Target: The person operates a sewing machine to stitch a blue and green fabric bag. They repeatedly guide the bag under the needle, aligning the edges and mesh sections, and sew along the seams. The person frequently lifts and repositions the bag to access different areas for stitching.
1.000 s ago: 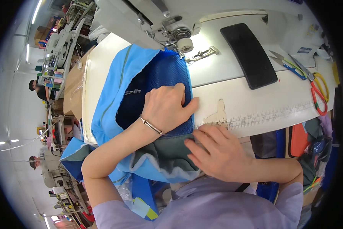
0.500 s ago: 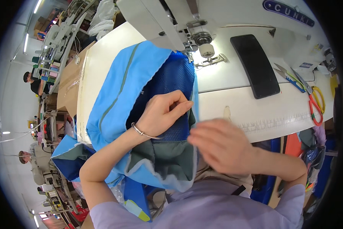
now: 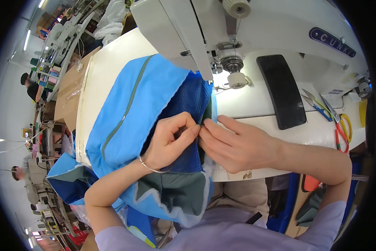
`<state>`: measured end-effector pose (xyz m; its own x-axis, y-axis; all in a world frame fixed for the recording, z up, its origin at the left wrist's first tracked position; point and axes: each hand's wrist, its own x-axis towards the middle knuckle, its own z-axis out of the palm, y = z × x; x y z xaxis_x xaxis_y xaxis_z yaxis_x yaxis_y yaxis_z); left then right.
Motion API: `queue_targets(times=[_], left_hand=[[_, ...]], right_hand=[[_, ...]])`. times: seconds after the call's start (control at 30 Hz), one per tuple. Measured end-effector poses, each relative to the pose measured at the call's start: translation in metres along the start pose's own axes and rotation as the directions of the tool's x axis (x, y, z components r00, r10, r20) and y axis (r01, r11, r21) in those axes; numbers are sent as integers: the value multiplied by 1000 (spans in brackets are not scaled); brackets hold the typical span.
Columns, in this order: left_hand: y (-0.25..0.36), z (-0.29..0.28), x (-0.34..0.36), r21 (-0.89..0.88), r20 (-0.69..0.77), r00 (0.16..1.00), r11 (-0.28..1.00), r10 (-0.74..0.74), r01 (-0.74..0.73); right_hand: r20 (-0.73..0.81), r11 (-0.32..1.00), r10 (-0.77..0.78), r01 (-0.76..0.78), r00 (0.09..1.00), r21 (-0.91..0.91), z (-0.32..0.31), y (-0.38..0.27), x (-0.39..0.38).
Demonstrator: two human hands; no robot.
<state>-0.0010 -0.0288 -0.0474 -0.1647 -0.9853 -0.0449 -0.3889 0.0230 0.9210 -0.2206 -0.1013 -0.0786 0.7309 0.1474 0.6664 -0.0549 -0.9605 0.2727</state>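
Observation:
A light blue fabric bag piece [image 3: 121, 100] with a dark zipper line, dark blue mesh [image 3: 184, 98] and grey-green lining [image 3: 184, 190] lies on the sewing table. Its far corner sits under the presser foot of the sewing machine [image 3: 171, 33]. Over the mesh, my left hand [image 3: 171, 138] pinches the right edge of the piece between thumb and forefinger. My right hand [image 3: 238, 146] meets it at the same edge, fingers closed on the fabric; its fingertips are partly hidden.
A black phone [image 3: 282, 92] lies right of the needle. Beyond it are small snips [image 3: 315, 104] and scissors with red and yellow handles [image 3: 341, 125]. A cardboard box [image 3: 75, 90] stands left of the table. Two people and more sewing machines are farther left.
My right hand has come up and left to the fabric edge, beside my left hand. The view has shifted, so the machine appears lower. The bag piece still sits at the needle.

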Motion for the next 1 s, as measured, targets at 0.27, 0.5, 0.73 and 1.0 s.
queue_targets(times=[0.27, 0.5, 0.73, 1.0], left_hand=[[-4, -8, 25, 371, 108, 868, 790, 484, -487], [-16, -16, 26, 589, 205, 860, 643, 468, -490], [-20, -18, 28, 561, 216, 831, 631, 512, -535], [-21, -20, 32, 571, 269, 810, 592, 521, -569]], right_hand=[[174, 992, -13, -10, 985, 126, -2, -3, -13], [21, 995, -33, 30, 999, 100, 6, 1, -5], [46, 994, 60, -64, 997, 91, 10, -5, -7], [75, 986, -16, 3, 997, 166, -3, -8, -4]])
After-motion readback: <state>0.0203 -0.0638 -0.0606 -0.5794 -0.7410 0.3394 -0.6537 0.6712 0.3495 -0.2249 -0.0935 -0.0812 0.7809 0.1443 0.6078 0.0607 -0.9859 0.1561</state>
